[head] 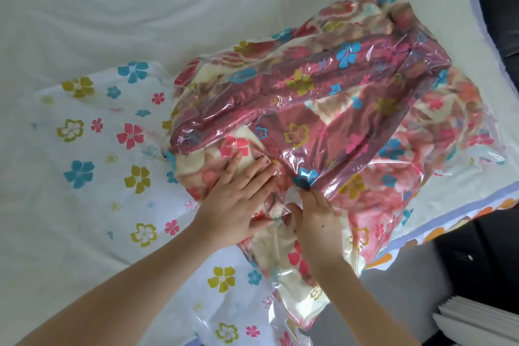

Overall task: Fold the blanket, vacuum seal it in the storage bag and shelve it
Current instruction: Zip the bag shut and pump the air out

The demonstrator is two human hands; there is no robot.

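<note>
A folded blanket (331, 109) in red, pink and cream lies inside a clear storage bag (92, 154) printed with coloured flowers. The bag rests on a white bed, its unfilled part spread flat to the left. My left hand (236, 199) presses flat on the plastic over the blanket's near end, fingers straight. Just to its right, my right hand (314, 219) pinches a bunched fold of the plastic at its fingertips.
The white bed sheet (140, 8) stretches away to the left and back. The bed's edge runs down the right side, with dark floor (494, 8) beyond it. A stack of white folded items (483, 320) sits at the bottom right corner.
</note>
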